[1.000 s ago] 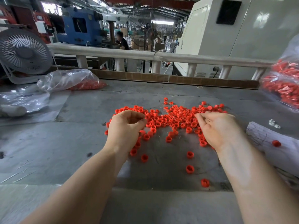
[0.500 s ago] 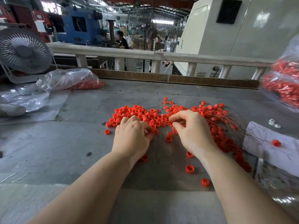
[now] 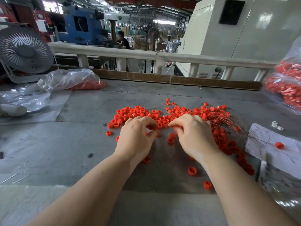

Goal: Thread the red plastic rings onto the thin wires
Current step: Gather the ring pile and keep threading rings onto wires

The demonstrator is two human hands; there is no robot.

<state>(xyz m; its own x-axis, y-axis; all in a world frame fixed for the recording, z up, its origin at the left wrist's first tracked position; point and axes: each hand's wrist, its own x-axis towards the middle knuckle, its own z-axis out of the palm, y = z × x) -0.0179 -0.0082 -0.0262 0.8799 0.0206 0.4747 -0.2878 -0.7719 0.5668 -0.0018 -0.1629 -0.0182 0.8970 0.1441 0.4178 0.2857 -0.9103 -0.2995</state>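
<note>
Between both hands (image 3: 136, 137) (image 3: 194, 136), bare table (image 3: 91, 144) beside rings (image 3: 130, 113).

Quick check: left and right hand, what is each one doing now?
Left hand: fingers curled, pinching a red ring at the pile's edge.
Right hand: fingers curled over the rings; what it holds cannot be told.

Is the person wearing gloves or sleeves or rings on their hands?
No. Both the left hand and the right hand are bare, with no gloves, rings, watch or bracelets. Both forearms are uncovered too; no sleeve shows anywhere in view.
</note>
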